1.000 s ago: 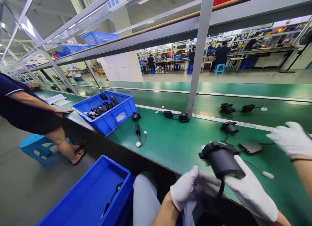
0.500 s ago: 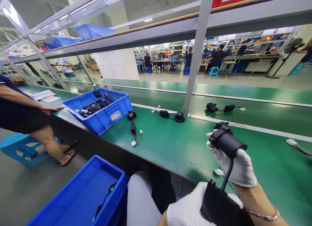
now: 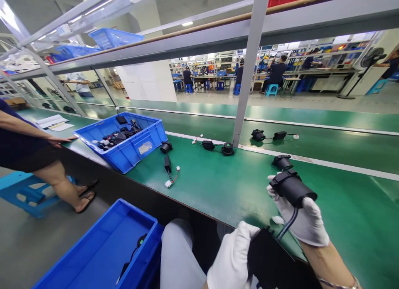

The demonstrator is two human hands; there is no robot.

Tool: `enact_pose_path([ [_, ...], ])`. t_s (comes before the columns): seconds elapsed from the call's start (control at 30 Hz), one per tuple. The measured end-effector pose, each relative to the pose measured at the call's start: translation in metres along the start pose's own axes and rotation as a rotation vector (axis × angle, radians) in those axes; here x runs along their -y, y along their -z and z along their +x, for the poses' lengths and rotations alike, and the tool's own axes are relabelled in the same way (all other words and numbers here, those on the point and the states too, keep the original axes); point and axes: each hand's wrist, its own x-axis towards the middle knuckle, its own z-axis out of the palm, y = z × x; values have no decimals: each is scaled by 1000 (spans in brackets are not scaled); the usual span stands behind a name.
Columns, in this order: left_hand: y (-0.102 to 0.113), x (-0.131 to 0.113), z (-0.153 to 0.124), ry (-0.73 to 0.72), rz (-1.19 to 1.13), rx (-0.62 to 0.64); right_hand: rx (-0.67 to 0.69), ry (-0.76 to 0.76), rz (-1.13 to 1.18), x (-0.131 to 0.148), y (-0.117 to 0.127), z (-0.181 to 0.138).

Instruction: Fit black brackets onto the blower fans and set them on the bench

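A blue bin (image 3: 131, 149) of black parts sits on the green bench (image 3: 218, 185), with a co-worker's hand (image 3: 64, 139) resting on the bench edge just beside it and papers (image 3: 52, 122) further along. Loose black units with cables lie on the bench near a grey post (image 3: 246, 72): one (image 3: 168, 160) by the bin, one (image 3: 218, 146) at the post's foot, another (image 3: 268, 135) beyond. A second blue bin (image 3: 102, 251) stands on the floor below, and a blue stool (image 3: 21, 191) behind the co-worker's legs.

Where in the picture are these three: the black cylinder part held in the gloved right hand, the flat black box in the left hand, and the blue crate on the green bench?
black cylinder part (image 3: 293, 189), head view, on its side wall.
flat black box (image 3: 269, 258), head view, on its top face.
blue crate (image 3: 137, 151), head view, on its front wall.
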Motion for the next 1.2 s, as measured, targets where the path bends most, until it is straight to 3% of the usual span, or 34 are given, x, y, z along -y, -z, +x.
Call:
enact_pose_path([
  [0.2, 5, -16, 5, -68, -37, 146, -38, 44, 8, 3, 2, -2],
  [0.37, 11, -24, 8, -84, 36, 177, -29, 64, -11, 11, 0, -5],
  [0.53, 18, -31, 15, 187, -109, 392, -45, 189, -25, 24, -11, -7],
  [0.73, 3, -44, 30, 119, -30, 127, -57, 300, -34, 35, -28, -7],
  [0.87, -2, -42, 40, -81, 66, 31, -80, 332, -49, 41, -33, -10],
  [0.93, 1, -34, 44, -76, 70, 111, -106, 325, -57, 43, -36, -12],
  [1.07, -1, -25, 46, 122, 9, 420, -189, 381, -107, 40, -47, -14],
  [1.13, -11, -28, 44, 158, -38, 474, -202, 409, -148, 34, -53, -16],
  [1.2, -25, -33, 42, 135, -142, 435, -206, 372, -199, 27, -58, -19],
])
